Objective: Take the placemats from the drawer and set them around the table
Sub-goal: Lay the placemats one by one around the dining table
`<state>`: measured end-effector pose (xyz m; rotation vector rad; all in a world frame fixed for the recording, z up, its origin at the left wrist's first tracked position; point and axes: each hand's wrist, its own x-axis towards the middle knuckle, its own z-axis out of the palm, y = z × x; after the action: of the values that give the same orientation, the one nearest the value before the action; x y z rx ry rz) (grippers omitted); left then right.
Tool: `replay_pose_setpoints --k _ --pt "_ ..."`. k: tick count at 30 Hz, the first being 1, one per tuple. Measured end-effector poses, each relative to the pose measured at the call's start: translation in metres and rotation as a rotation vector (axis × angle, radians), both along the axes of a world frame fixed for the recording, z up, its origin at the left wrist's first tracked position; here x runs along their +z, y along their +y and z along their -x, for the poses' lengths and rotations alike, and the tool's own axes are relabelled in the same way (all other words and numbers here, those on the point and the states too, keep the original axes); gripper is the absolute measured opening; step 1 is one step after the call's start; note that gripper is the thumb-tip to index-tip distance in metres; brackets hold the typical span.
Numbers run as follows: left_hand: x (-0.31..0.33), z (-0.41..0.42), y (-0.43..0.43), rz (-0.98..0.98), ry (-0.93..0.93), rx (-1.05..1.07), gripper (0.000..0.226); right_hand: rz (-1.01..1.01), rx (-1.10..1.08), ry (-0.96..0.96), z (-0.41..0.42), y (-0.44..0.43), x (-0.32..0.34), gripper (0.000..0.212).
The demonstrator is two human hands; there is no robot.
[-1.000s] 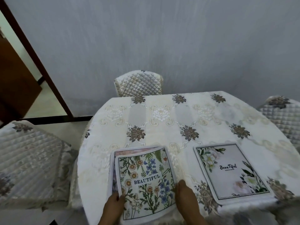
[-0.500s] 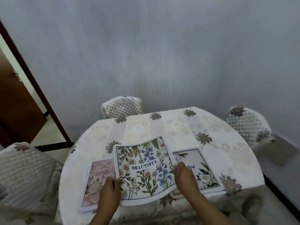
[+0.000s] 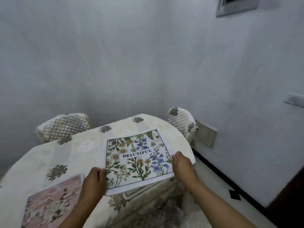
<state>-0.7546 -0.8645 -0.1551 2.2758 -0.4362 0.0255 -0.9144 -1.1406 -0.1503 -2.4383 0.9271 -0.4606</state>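
From the head view, we've got the wildflower placemat (image 3: 137, 159) pinched at its 2 side edges, left hand (image 3: 94, 181) and right hand (image 3: 183, 164) closed on it, keeping it flat above the table (image 3: 49, 155). Just left of our left hand, the pink placemat (image 3: 49, 201) lies down. Looks like we're carrying this one toward the chair (image 3: 182, 122) beyond our right hand.

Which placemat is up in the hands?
The wildflower placemat reading BEAUTIFUL, gripped at its sides by the left hand and right hand. The pink placemat lies flat on the table.
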Motion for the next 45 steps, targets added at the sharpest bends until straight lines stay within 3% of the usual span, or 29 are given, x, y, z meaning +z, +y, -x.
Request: replay_pose_setpoints --k 10,19,24,33,45 --pt "0.022 0.112 -0.139 0.067 -0.023 -0.196 0.024 -0.024 -0.222 0.006 0.149 -0.109 0.011 0.035" --pt "0.009 0.224 -0.32 0.147 -0.057 -0.16 0.026 0.002 -0.201 0.035 0.248 -0.299 0.018 0.031" --pt "0.012 0.261 -0.405 0.093 -0.05 -0.08 0.025 -0.015 -0.149 0.077 0.27 -0.395 0.019 0.032" --pt "0.013 0.225 -0.481 0.102 -0.03 0.076 0.023 -0.042 0.004 0.058 0.196 -0.487 0.008 0.03" --pt "0.002 0.072 -0.643 0.126 -0.034 0.153 0.02 -0.007 0.095 0.122 0.011 -0.658 0.011 0.027"
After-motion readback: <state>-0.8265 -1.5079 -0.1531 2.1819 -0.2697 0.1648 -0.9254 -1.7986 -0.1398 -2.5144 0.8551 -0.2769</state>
